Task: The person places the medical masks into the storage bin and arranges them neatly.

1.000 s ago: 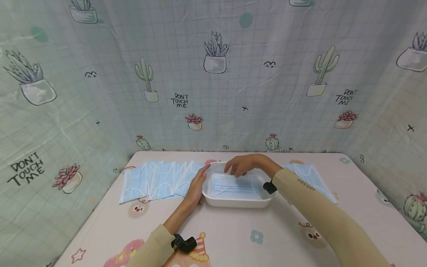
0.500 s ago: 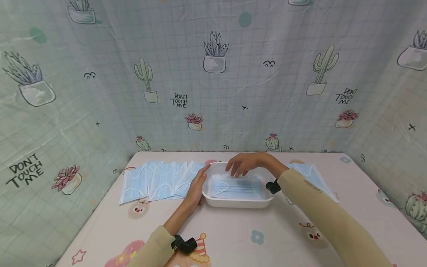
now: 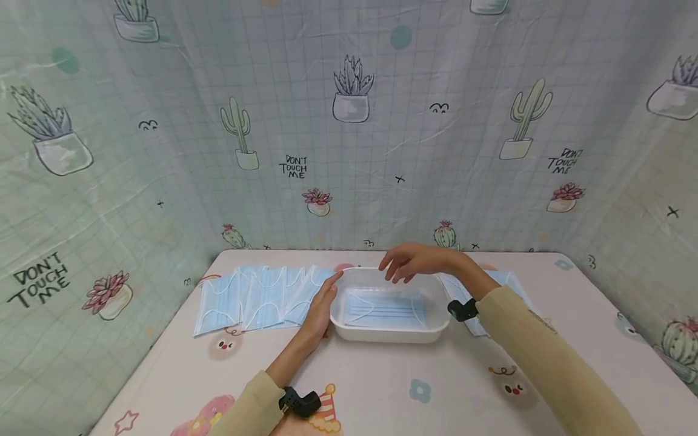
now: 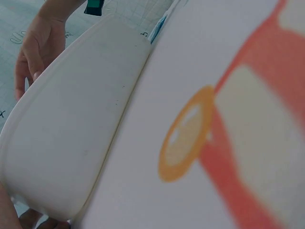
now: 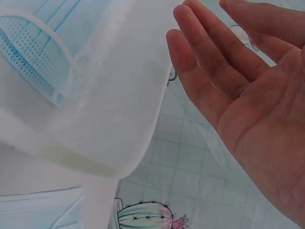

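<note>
Resting the left hand [image 3: 317, 307] against the left wall of a white plastic tub [image 3: 389, 335] — with fingers mostly straight along the side, touching without clutching. Holding the right hand [image 3: 415, 259] just above or beyond the far rim, with loosely bent fingers, released and grasping nothing. Containing one pleated light-blue face mask [image 3: 387, 309], laid flat on the tub's floor with folds running side to side and white ear loops spread across. Showing an overlapping row of masks [image 3: 265, 297] on the pale pink table [image 3: 376, 387], left of the tub, and further masks [image 3: 507, 278] to its right — partly hidden by the right forearm. Wearing tan sleeves [image 3: 523, 345] on both arms. Backed by a cactus-print curtain [image 3: 349, 151] lettered "DON'T TOUCH ME".
</note>
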`<state>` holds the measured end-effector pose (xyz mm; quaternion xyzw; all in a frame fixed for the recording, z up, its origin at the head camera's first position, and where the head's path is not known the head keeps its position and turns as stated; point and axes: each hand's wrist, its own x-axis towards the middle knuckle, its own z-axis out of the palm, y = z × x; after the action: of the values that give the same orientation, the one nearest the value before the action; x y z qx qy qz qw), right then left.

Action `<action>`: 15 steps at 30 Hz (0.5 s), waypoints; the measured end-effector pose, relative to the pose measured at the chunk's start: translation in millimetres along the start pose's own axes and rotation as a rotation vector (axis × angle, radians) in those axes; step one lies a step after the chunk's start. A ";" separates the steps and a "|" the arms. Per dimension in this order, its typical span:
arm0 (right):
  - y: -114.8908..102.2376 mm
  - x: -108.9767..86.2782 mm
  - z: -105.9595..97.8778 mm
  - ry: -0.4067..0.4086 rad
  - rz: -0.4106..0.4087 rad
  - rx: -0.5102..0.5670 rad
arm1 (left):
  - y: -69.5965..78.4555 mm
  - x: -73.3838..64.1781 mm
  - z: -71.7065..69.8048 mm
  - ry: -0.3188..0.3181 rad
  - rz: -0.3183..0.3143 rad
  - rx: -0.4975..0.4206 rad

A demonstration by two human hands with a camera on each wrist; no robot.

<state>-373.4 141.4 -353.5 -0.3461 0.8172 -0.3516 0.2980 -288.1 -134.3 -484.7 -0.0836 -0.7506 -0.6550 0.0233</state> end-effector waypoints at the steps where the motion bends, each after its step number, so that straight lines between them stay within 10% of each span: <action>1: 0.0 -3.9 -0.2 0.013 -0.011 0.002 | -0.6 -0.2 -0.1 0.000 0.001 -0.001; 15: 12.9 -57.1 -6.8 0.181 -0.106 0.042 | 0.7 -0.6 0.7 0.002 0.017 0.008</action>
<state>-349.6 194.8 -345.8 -0.3495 0.8138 -0.4136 0.2109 -287.4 -133.6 -484.1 -0.0891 -0.7524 -0.6520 0.0297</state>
